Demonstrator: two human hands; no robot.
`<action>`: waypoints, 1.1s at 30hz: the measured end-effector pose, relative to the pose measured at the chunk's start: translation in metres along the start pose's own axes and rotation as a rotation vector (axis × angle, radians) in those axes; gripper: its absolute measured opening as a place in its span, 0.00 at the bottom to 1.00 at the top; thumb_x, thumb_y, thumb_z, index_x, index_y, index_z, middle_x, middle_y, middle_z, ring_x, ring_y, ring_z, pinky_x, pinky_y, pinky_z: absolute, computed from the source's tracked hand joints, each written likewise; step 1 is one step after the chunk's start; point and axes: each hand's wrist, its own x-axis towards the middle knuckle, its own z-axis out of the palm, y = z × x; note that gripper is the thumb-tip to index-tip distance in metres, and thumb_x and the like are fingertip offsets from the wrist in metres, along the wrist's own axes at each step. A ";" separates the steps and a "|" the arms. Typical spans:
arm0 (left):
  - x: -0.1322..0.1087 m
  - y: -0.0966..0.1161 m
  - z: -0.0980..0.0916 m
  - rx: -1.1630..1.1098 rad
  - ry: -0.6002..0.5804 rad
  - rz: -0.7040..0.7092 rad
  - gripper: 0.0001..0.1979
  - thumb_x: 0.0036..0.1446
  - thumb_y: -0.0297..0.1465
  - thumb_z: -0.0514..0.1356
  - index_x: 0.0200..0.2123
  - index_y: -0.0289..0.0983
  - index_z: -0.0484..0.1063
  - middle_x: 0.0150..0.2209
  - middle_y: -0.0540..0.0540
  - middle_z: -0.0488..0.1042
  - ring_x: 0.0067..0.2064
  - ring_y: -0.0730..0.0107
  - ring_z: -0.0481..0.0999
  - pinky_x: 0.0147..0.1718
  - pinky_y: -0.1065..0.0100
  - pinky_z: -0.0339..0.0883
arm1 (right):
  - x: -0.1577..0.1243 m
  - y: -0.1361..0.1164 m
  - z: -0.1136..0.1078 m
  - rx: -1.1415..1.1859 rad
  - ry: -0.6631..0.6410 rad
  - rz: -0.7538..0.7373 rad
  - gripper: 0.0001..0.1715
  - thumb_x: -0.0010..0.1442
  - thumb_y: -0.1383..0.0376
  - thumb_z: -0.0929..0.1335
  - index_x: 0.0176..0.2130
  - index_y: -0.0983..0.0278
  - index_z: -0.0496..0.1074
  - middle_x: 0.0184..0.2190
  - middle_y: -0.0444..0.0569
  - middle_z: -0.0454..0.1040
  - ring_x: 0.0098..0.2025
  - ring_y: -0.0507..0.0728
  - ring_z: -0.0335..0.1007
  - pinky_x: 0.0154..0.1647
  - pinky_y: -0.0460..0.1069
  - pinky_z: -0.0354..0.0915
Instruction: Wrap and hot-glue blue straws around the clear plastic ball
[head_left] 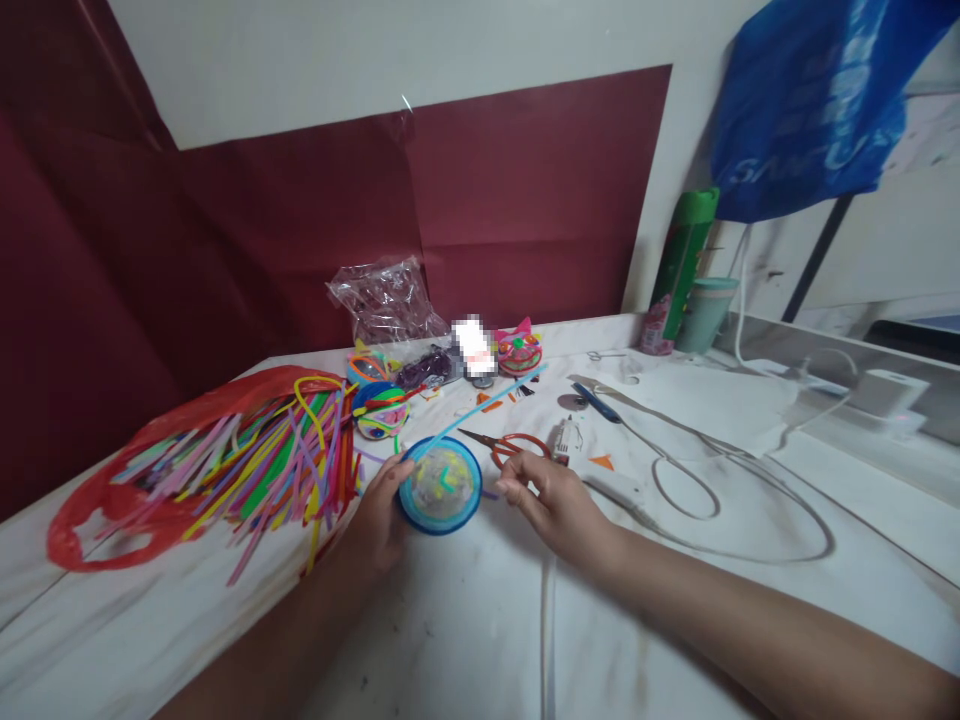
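My left hand (pixel 379 515) grips the left side of a round clear lid with a blue rim (pixel 440 487), holding it on the white table (pixel 465 620). A light blue pipe cleaner (pixel 487 405) runs from the lid's rim up and to the right. My right hand (pixel 551 500) sits at the lid's right edge, fingers pinched together close to the rim; what they hold is too small to make out. Orange-handled scissors (pixel 510 445) lie just behind my right hand.
A red plastic bag with several coloured pipe cleaners (pixel 247 460) lies at left. Small decorated craft pieces (pixel 517 350), a crumpled clear bag (pixel 386 300), a glue gun with white cord (pixel 675 470), a green can (pixel 686 265) and a teal cup (pixel 705 312) stand behind.
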 end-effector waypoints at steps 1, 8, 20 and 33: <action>0.002 -0.001 -0.001 -0.022 0.012 -0.003 0.14 0.46 0.37 0.63 0.36 0.36 0.72 0.34 0.46 0.78 0.38 0.60 0.76 0.38 0.63 0.69 | 0.000 0.000 0.000 0.025 -0.019 0.031 0.13 0.63 0.61 0.61 0.28 0.61 0.61 0.22 0.43 0.67 0.24 0.51 0.63 0.27 0.45 0.60; 0.005 0.000 -0.001 -0.137 0.003 -0.043 0.11 0.48 0.35 0.62 0.35 0.37 0.71 0.31 0.49 0.78 0.36 0.64 0.77 0.38 0.64 0.70 | 0.003 0.015 0.010 0.275 -0.092 0.231 0.14 0.63 0.59 0.60 0.28 0.62 0.62 0.23 0.45 0.71 0.26 0.52 0.65 0.30 0.47 0.63; -0.012 0.003 0.011 0.247 0.111 0.211 0.23 0.44 0.37 0.64 0.45 0.38 0.67 0.45 0.45 0.72 0.49 0.55 0.71 0.44 0.62 0.65 | -0.001 0.011 0.018 0.157 -0.077 0.176 0.04 0.54 0.70 0.63 0.28 0.63 0.67 0.23 0.42 0.68 0.25 0.50 0.62 0.26 0.44 0.59; -0.026 -0.007 0.020 0.667 0.181 0.489 0.31 0.39 0.36 0.67 0.49 0.39 0.63 0.49 0.42 0.66 0.55 0.51 0.64 0.54 0.54 0.56 | -0.009 0.006 0.028 -0.157 -0.102 0.127 0.08 0.52 0.73 0.65 0.23 0.64 0.65 0.20 0.42 0.66 0.23 0.50 0.60 0.25 0.44 0.54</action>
